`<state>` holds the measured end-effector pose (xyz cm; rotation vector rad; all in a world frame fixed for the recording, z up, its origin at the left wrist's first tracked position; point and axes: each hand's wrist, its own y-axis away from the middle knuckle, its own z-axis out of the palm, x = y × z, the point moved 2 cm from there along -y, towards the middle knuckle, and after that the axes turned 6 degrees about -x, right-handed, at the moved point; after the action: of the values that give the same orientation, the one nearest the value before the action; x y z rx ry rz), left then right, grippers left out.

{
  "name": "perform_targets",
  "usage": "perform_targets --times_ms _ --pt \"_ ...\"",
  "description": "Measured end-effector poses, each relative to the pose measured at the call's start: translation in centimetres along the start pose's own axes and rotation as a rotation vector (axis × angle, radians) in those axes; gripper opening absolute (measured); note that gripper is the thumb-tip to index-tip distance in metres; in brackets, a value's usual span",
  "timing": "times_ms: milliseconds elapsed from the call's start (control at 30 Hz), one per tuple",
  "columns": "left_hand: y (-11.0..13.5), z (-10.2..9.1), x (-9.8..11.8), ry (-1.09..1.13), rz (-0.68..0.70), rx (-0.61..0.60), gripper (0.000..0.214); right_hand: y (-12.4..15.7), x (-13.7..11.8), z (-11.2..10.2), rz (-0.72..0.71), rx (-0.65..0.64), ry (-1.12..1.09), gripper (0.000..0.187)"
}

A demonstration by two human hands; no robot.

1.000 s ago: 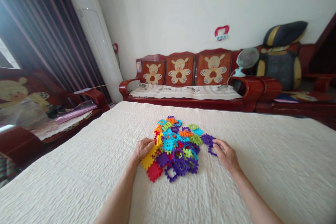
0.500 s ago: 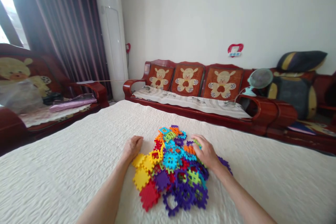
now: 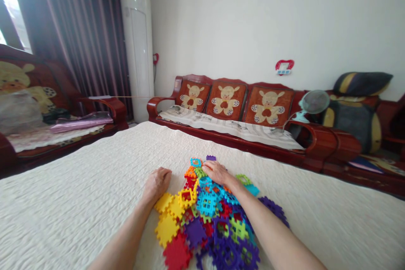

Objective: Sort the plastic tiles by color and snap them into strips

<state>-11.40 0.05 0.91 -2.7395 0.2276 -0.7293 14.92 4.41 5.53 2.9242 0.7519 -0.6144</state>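
Observation:
A heap of flat plastic interlocking tiles (image 3: pixel 209 211) in yellow, red, purple, blue, green and orange lies on a cream quilted cover (image 3: pixel 79 202). My left hand (image 3: pixel 156 183) rests at the heap's left edge beside the yellow tiles (image 3: pixel 166 219), its fingers curled under and hidden. My right hand (image 3: pixel 217 171) reaches across the top of the heap to its far side and lies palm down on the tiles, fingers bent over them near a blue tile (image 3: pixel 196 162). I cannot make out whether it grips any piece.
A red wooden sofa (image 3: pixel 234 114) with bear cushions stands behind the covered surface. A second sofa (image 3: pixel 47 126) with bags is at the left, a white standing air conditioner (image 3: pixel 137 46) in the corner, a small fan (image 3: pixel 311 103) at the right.
My right hand has moved from the heap's right edge over the top to its far side. My left hand stays at the left edge. The view has tilted upward.

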Motion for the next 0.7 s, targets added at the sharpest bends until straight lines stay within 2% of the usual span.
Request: perform_targets --times_ms 133,200,333,433,533,600,700 --pt "0.1 0.0 0.1 -0.003 0.011 0.003 0.035 1.8 -1.6 0.5 -0.122 0.0 -0.011 0.035" --pt "0.1 0.0 0.1 -0.011 0.021 0.005 0.034 1.8 -1.7 -0.1 -0.095 0.062 -0.016 0.036" --pt "0.0 0.0 0.3 -0.026 0.029 0.005 0.034 -0.4 0.1 -2.4 0.215 0.203 0.014 0.035" --pt "0.0 0.0 0.3 -0.031 0.029 0.005 0.033 -3.0 2.3 -3.2 0.414 0.2 0.007 0.039" --pt "0.0 0.0 0.3 -0.025 0.022 0.012 0.032 -4.8 4.2 -2.5 0.628 0.169 -0.019 0.055" --pt "0.0 0.1 0.2 -0.017 0.018 0.016 0.032 -5.5 4.8 -1.7 0.704 0.169 -0.035 0.066" --pt "-0.1 0.3 0.1 -0.015 0.012 0.006 0.031 -6.3 5.1 -0.6 0.701 0.195 -0.067 0.067"
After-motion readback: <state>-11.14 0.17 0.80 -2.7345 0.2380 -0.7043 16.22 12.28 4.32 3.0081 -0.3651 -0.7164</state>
